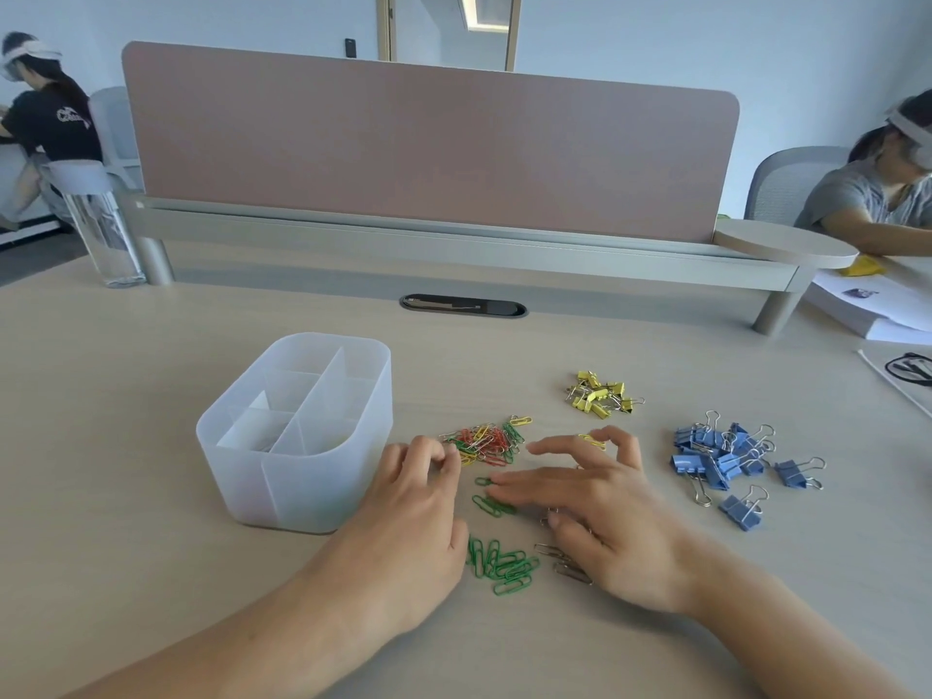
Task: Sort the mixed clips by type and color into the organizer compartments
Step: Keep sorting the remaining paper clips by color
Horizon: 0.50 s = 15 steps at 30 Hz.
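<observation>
- Translucent white plastic organizer (302, 489): rounded oval tub, thin dividers, smooth frosted walls. Compartments look mostly bare; faint yellowish tint in one, can't tell what.
- Mixed pile (484, 441) just right of organizer: thin wire paper clips, glossy red/green/yellow coating plus bare silver, tangled together.
- Green clips (504, 565) in a loose group right of organizer, nearer the person; a few more greens (494, 504) lie between that group & the mixed pile.
- Silver clips (565, 562) right beside the green group, partly under the R hand.
- Yellow binders (600, 398) farther right of organizer & toward the divider; small, folded sheet metal w/ wire handles.
- Blue binders (726, 459) well right of organizer; bigger, matte bodies, long silver loops, several strays at the edge.
- L hand (413, 496): fingers curled, tips bunched at the mixed pile's near edge; can't tell if a clip is pinched.
- R hand (595, 496): spread, palm down, long fingers flat on the stray greens; little finger curled by a lone yellow clip (592, 440).
- Risks, my guess:
- Wire clips interlock, so lifting one may drag a wrong colour along.
- R palm hovers over silver & green groups; a sweep could merge them again.
- Smooth desk (151, 396) = clips skid when pushed, hard to nip flat.
- Narrow compartments, low dividers: a careless drop could land next door.
</observation>
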{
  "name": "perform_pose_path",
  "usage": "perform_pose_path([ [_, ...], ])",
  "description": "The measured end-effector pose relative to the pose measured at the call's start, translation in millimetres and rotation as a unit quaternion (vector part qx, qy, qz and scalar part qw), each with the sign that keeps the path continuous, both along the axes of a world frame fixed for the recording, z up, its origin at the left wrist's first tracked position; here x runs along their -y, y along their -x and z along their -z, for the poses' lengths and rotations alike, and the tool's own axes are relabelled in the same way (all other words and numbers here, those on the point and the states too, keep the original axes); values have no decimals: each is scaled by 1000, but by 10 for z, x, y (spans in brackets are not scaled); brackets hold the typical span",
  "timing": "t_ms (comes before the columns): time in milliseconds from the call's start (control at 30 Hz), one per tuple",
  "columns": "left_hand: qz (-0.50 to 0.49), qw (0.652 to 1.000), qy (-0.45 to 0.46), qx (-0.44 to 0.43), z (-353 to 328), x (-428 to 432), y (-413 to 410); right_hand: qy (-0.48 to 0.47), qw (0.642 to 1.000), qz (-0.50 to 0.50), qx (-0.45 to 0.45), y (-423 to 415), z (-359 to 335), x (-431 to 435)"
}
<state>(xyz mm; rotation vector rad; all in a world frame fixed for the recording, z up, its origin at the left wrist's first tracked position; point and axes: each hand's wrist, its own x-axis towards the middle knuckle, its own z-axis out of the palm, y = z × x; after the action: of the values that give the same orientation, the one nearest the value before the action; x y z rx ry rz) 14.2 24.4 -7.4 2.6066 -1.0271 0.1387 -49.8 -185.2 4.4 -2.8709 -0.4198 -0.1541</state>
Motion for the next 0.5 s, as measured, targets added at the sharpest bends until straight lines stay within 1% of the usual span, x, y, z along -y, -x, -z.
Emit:
perform_pose_path([
  [133,-4,999,-14,44,47,-27,-2,-42,998,-32,38,42,-21,12],
  [200,-9,999,-22,47,81,-24,-15,-44,998,-21,49,34,-10,14],
  [333,-5,995,-22,98,28,-25,-21,-55,997,-1,60,8,20,42],
  [433,12,997,-29,75,5,-11,1,-72,990,28,114,12,18,55],
  [500,11,998,-41,41,-3,-4,-9,-62,989,33,127,17,26,57],
])
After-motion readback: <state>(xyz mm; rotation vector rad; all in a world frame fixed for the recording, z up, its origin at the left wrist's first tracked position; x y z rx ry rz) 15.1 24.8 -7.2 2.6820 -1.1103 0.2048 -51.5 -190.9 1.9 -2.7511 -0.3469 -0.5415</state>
